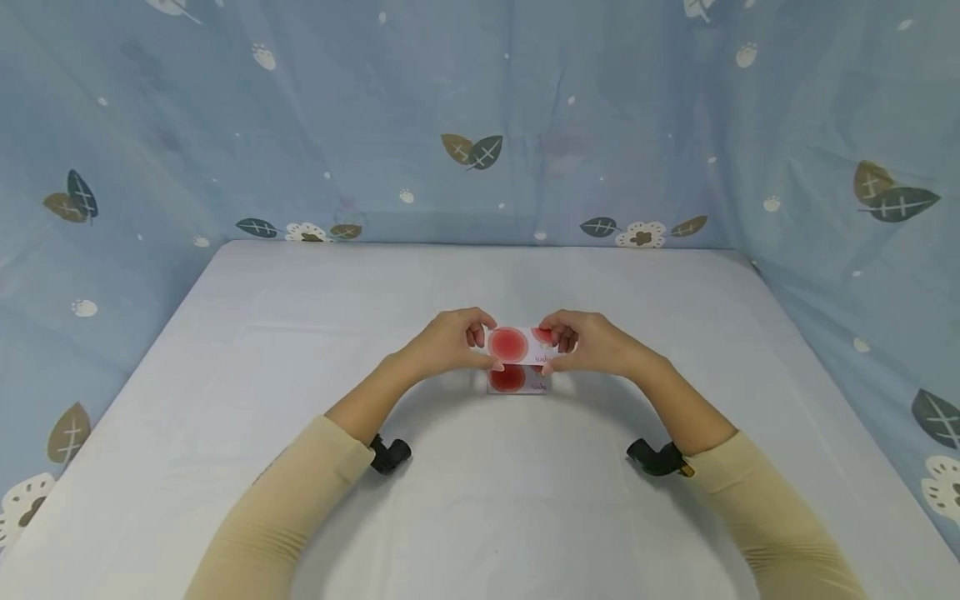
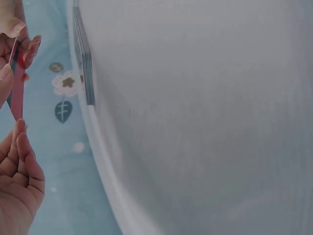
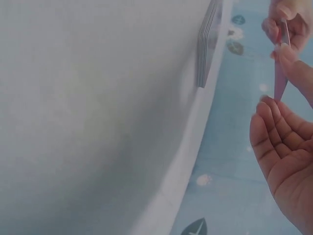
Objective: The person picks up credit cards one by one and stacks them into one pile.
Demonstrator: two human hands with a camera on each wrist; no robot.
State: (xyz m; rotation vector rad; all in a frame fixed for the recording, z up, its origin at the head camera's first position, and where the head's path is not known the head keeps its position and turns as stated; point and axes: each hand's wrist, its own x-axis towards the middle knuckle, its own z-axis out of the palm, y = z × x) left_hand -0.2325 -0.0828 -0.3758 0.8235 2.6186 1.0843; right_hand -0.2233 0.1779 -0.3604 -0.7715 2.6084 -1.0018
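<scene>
A thin white card printed with a red disc and partly covered lettering is held up between both hands. My left hand pinches its left end between thumb and fingers, and my right hand pinches the right end. Just below the card in the head view, a stack of similar cards rests on the table, partly hidden. The wrist views show the layered edges of this stack. There the held card appears at a steep slant, apart from the stack.
A white cloth covers the table. Blue curtains with leaf and flower prints hang behind it and at both sides. Black wrist devices sit beneath both forearms, by the beige sleeves.
</scene>
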